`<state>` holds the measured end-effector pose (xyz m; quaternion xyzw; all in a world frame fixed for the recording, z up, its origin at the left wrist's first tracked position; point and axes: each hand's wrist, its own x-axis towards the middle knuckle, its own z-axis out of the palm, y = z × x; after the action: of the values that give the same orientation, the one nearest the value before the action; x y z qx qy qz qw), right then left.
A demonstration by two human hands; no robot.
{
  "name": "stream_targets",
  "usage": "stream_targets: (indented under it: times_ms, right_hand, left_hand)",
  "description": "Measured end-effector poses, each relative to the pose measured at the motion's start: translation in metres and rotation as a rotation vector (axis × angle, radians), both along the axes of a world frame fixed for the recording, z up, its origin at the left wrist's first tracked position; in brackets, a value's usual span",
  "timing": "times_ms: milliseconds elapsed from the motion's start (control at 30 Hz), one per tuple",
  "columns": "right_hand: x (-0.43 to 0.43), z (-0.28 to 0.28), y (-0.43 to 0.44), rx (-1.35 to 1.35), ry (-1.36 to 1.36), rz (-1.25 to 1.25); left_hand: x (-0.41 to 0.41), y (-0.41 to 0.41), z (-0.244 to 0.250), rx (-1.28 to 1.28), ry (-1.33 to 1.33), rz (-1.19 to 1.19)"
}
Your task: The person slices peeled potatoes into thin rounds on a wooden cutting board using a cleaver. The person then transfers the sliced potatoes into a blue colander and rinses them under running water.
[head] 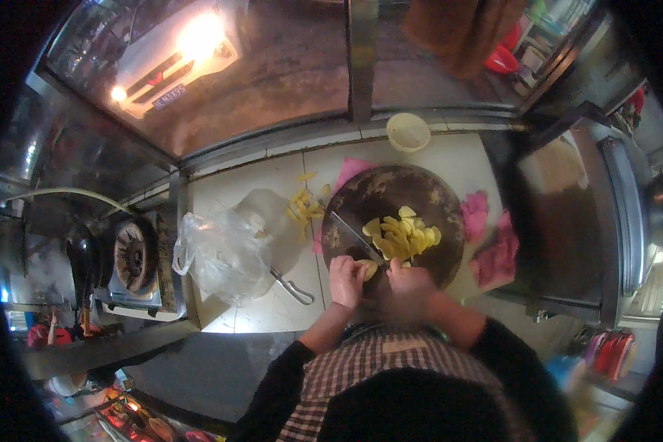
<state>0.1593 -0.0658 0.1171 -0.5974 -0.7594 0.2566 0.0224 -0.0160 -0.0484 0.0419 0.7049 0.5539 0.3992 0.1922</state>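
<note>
On a round dark chopping board [381, 190], my left hand [347, 279] holds down a pale yellow piece, probably potato [368, 269]. The slightly blurred fingers of my right hand [411, 282] close around the handle end of a kitchen knife [358, 237], whose blade points away to the upper left, beside that piece. Thin yellow slices [403, 235] lie heaped just beyond my right hand. More yellow slices or peelings [305, 207] rest on the white tiled counter left of the board. Most of the knife handle is hidden by my hand.
A clear plastic bag [221, 254] and a peeler-like tool with a metal handle [294, 288] lie on the left. A pale bowl [408, 132] stands behind the board. Pink cloths [497, 248] lie to its right. A gas burner [132, 254] is at far left, beyond a metal frame.
</note>
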Motion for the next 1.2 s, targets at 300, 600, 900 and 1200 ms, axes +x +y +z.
stream_targets:
  times_ms: [300, 600, 900, 1200]
  right_hand:
    - [-0.001, -0.032, -0.007, 0.113, 0.021, 0.023]
    - [-0.012, -0.010, -0.002, -0.004, -0.004, -0.039]
    - [-0.010, -0.014, -0.005, 0.030, 0.065, -0.027]
    - [-0.013, -0.006, -0.005, -0.122, 0.033, -0.070]
  left_hand:
    - [-0.001, 0.000, -0.009, -0.040, -0.058, 0.004]
    - [-0.002, 0.001, -0.009, 0.005, -0.014, 0.010]
    - [-0.001, -0.001, -0.014, -0.015, -0.056, 0.013]
    - [-0.001, -0.002, -0.014, -0.019, -0.075, 0.003]
